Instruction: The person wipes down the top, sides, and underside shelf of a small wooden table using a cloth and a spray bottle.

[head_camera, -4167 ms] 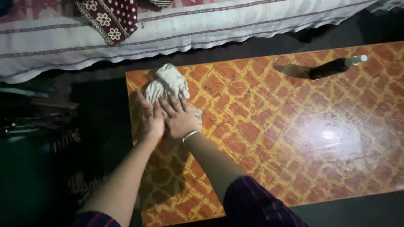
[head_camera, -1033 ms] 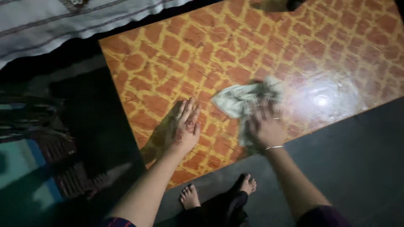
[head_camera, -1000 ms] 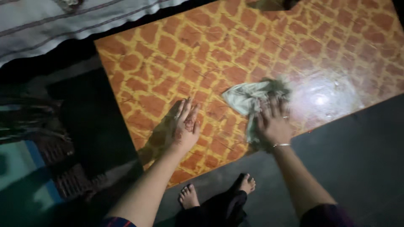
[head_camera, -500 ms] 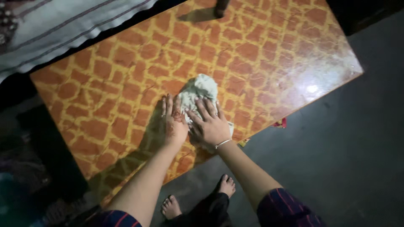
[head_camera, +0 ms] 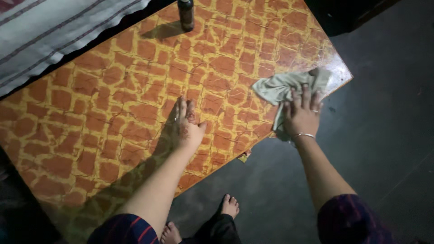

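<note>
A low table (head_camera: pixel 113 104) has an orange top with a red-brown cracked pattern. My left hand (head_camera: pixel 186 123) lies flat on it near the front edge, fingers together, holding nothing. My right hand (head_camera: pixel 302 115), with a ring and a bangle, presses down on a pale grey-green cloth (head_camera: pixel 282 86) at the table's front right corner. The cloth is spread out and hangs slightly over the edge under my palm.
A dark bottle (head_camera: pixel 186 14) stands at the table's far edge. A bed with a striped white cover (head_camera: pixel 54 31) runs along the far left. My bare feet (head_camera: pixel 229 206) are on the dark floor below the table's front edge. A small scrap (head_camera: pixel 243 157) lies under that edge.
My right hand has slid the cloth from the table's middle to its front right corner. My left hand has stayed flat on the top, now apart from the right.
</note>
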